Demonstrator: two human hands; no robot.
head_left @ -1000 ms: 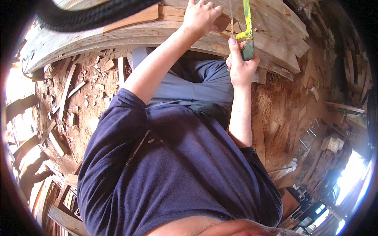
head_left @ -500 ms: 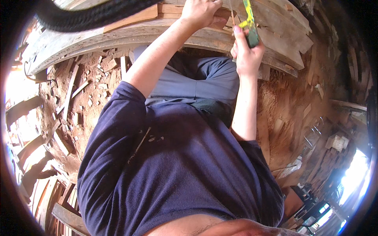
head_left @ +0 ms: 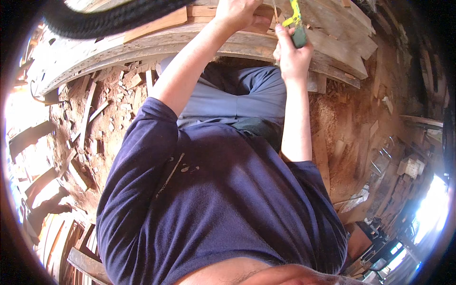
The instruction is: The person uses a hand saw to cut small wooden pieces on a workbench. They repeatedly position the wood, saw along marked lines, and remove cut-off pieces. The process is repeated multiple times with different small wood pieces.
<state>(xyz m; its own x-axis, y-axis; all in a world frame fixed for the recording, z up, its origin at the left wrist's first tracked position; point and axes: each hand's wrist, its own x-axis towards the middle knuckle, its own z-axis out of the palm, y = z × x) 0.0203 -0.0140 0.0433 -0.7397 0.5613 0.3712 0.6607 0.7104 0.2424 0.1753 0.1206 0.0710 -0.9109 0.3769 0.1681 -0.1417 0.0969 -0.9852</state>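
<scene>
My right hand (head_left: 293, 54) is closed around the dark green handle of a hacksaw (head_left: 299, 37) with a yellow-green frame. Its thin blade runs beside the frame, over the bench, and its far end is cut off by the upper edge. Just left of the blade, my left hand (head_left: 240, 14) is closed on a brown piece of wood (head_left: 270, 18), with the fingers partly out of view. The piece lies on a worn wooden bench (head_left: 161, 43) in front of my lap.
A flat board (head_left: 159, 24) lies on the bench to the left. A thick black cable or strap (head_left: 118, 20) crosses the upper left. Wood offcuts (head_left: 88, 111) and sawdust cover the ground on the left. At right are metal rods (head_left: 382, 159) and more wood scraps.
My right hand and the hacksaw have moved slightly left and away from me, toward the upper edge. My left hand keeps its hold and has shifted a little with the view.
</scene>
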